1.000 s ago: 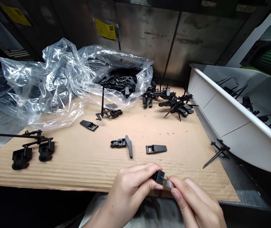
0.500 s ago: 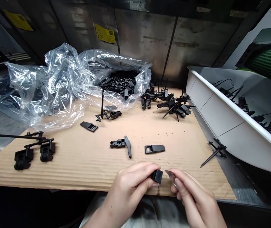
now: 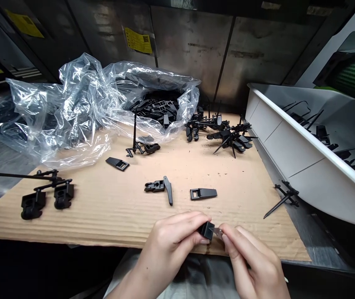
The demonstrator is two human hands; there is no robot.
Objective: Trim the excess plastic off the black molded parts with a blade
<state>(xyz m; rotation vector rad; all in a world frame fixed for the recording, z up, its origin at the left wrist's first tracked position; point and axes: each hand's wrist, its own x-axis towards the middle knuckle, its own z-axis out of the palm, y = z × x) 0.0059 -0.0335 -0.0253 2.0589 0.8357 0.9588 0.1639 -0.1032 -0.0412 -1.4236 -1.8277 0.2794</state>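
- Well, our left hand [image 3: 174,245] pinches a light, stiff black plastic part [image 3: 207,231] by its blocky body, above the near edge of the corrugated cardboard sheet [image 3: 96,224].
- Our right hand [image 3: 252,261] closes on a thin metal blade [image 3: 217,231], its tip at the part.

Going far from the left hand [image 3: 172,245] and right hand [image 3: 253,261], a hand can pass over the cardboard sheet [image 3: 102,224] up to the flat black strap [image 3: 203,194] and black clip [image 3: 154,186]. Black clip sprues [image 3: 62,196] stand in the way on the left, the plastic bag [image 3: 71,112] far left, the parts pile [image 3: 231,139] far right, and the white tray wall [image 3: 302,162] closes the right side
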